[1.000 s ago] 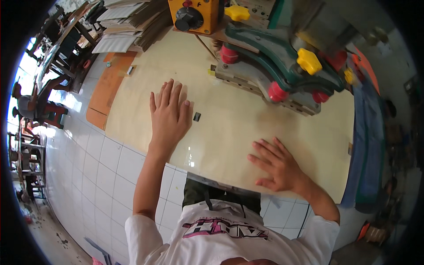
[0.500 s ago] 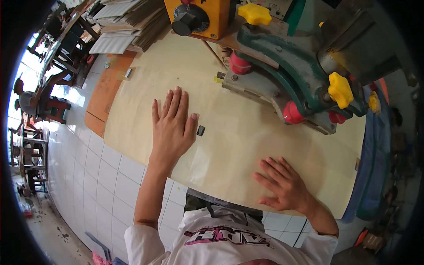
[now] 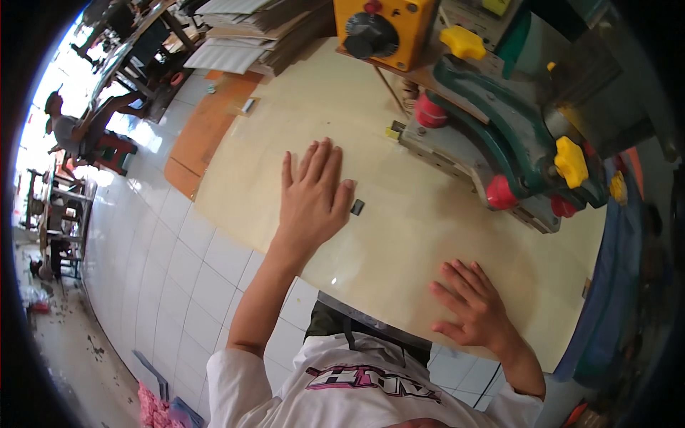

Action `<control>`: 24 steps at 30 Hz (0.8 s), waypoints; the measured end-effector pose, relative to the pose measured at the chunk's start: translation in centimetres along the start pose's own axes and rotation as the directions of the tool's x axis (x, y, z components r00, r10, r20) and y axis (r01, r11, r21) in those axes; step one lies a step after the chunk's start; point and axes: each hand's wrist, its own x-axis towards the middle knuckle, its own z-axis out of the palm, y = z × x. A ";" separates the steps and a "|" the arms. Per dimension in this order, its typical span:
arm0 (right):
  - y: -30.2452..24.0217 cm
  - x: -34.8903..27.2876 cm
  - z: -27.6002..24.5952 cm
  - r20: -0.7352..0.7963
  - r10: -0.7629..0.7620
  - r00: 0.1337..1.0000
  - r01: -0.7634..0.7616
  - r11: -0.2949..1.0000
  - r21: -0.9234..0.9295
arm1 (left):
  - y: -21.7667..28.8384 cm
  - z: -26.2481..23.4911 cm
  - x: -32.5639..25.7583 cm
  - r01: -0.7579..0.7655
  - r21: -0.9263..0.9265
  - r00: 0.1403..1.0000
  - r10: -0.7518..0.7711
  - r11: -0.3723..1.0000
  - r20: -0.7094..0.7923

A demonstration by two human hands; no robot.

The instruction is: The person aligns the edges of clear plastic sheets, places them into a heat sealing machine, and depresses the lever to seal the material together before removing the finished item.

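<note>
My left hand (image 3: pixel 314 192) lies palm down on a pale yellow tabletop (image 3: pixel 285 107), its fingers stretched out and pointing away from me. Close beside its thumb is a small dark rectangular piece (image 3: pixel 357 207) on the surface. Nearer to my body and further right, my right hand (image 3: pixel 472 305) rests on the same top with fingers spread. Neither hand holds anything. Beyond the right hand stands a machine with a curved green metal arm (image 3: pixel 531 150), red round knobs (image 3: pixel 431 110) and yellow star-shaped knobs (image 3: pixel 571 162).
A yellow control box (image 3: pixel 385 28) with a black dial sits at the far side. Stacked flat boards (image 3: pixel 242 36) stand at the far left, by an orange-brown board (image 3: pixel 207 139). Blue cloth (image 3: pixel 598 285) hangs along the right edge. A seated person (image 3: pixel 71 128) is off to the left.
The whole view has shifted and turned slightly, so the table and machine appear further right. Both hands stay flat on the tabletop, with no clear movement over it.
</note>
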 end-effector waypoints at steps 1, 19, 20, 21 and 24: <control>0.0 0.1 0.0 0.004 -0.003 1.000 0.003 1.000 -0.003 | 0.0 0.0 0.0 0.003 -0.011 1.000 -0.003 1.000 0.005; 0.0 -0.1 -0.1 -0.011 -0.010 1.000 0.010 1.000 0.022 | 0.1 0.0 -0.3 0.027 0.031 0.999 -0.028 0.999 0.024; 0.0 -0.1 -0.1 -0.011 -0.011 1.000 0.012 1.000 0.020 | 0.2 -0.1 -0.3 0.021 0.035 1.000 -0.022 0.999 0.022; 0.0 -0.2 -0.1 -0.011 -0.012 1.000 0.012 1.000 0.017 | 0.3 -0.2 -0.3 0.015 0.039 1.000 -0.015 0.999 0.019; 0.0 -0.2 -0.1 -0.017 -0.018 1.000 0.018 1.000 0.012 | 0.2 0.0 -0.3 0.010 0.067 0.999 -0.013 0.998 0.034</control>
